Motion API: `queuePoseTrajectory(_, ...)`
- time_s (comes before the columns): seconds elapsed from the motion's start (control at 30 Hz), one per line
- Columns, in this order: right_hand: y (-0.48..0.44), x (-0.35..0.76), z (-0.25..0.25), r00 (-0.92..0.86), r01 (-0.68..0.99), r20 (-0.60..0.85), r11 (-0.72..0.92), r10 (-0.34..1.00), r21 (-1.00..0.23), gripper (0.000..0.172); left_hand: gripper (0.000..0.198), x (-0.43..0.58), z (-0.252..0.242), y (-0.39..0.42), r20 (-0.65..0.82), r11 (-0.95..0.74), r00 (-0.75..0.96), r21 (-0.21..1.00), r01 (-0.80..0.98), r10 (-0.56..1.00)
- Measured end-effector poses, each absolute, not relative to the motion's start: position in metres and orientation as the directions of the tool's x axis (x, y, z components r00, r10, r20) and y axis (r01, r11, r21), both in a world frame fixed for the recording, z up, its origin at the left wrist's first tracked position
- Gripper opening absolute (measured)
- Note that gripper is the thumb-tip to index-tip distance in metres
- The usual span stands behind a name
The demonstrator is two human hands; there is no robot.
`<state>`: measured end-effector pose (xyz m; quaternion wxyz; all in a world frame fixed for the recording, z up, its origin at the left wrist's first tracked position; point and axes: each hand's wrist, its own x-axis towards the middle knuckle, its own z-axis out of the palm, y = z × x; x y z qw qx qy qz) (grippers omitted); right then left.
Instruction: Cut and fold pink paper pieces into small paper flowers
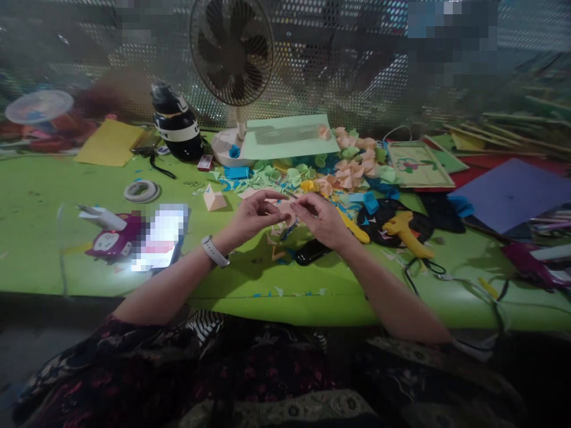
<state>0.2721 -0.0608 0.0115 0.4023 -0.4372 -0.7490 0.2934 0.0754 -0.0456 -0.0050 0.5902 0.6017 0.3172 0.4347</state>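
Note:
Over the green table (pixel 250 279), my two hands meet around a small peach paper piece (pixel 288 209). The fingers of my left hand (pixel 255 215) are curled at its left side, pinching its edge. My right hand (pixel 317 221) pinches from the other side, with a thin dark stick-like thing (pixel 292 195) showing at its fingertips; its kind is too small to tell. Just behind lies a heap of cut green, peach and blue paper petals (pixel 352 169). A folded peach paper piece (pixel 215 198) sits to the left. Below my right hand are a black object (pixel 311 253) and a yellow-handled tool (pixel 354 227).
On the left are a lit phone (pixel 161 238), a purple holder (pixel 113 241), a tape roll (pixel 141 191) and a black bottle (pixel 178 128). A fan (pixel 232 53) stands behind. To the right lie a yellow glue gun (pixel 404 230) with its cord and a purple sheet (pixel 513 193).

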Motion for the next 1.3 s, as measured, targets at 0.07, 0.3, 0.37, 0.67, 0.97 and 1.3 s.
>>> queuePoseTrajectory(0.07, -0.062, 0.271, 0.011, -0.309, 0.399, 0.310, 0.418, 0.899, -0.816, 0.034, 0.042, 0.076, -0.003, -0.046, 0.172, -0.128, 0.357, 0.981, -0.145, 0.918)
queuePoseTrajectory(0.3, -0.062, 0.270, 0.010, -0.306, 0.298, 0.268, 0.359, 0.913, -0.884, 0.038, 0.039, 0.076, -0.001, -0.047, 0.200, -0.176, 0.302, 0.979, -0.104, 0.932)
queuePoseTrajectory(0.37, -0.061, 0.272, 0.012, -0.281, 0.261, 0.252, 0.326, 0.926, -0.909, 0.038, 0.036, 0.072, 0.003, -0.046, 0.208, -0.204, 0.313, 0.978, -0.049, 0.927)
queuePoseTrajectory(0.67, -0.054, 0.278, 0.018, -0.069, 0.126, 0.241, 0.248, 0.968, -0.961, 0.035, 0.042, 0.059, 0.032, -0.061, -0.102, -0.451, 0.687, 0.683, 0.574, 0.720)
queuePoseTrajectory(0.97, -0.054, 0.279, 0.018, -0.108, 0.136, 0.235, 0.249, 0.966, -0.959, 0.026, 0.017, 0.062, 0.021, -0.058, -0.213, -0.467, 0.733, 0.649, 0.601, 0.646)
queuePoseTrajectory(1.3, -0.055, 0.277, 0.019, -0.115, 0.086, 0.206, 0.217, 0.972, -0.972, 0.036, 0.022, 0.041, 0.031, -0.042, 0.073, -0.541, 0.643, 0.616, 0.572, 0.762)
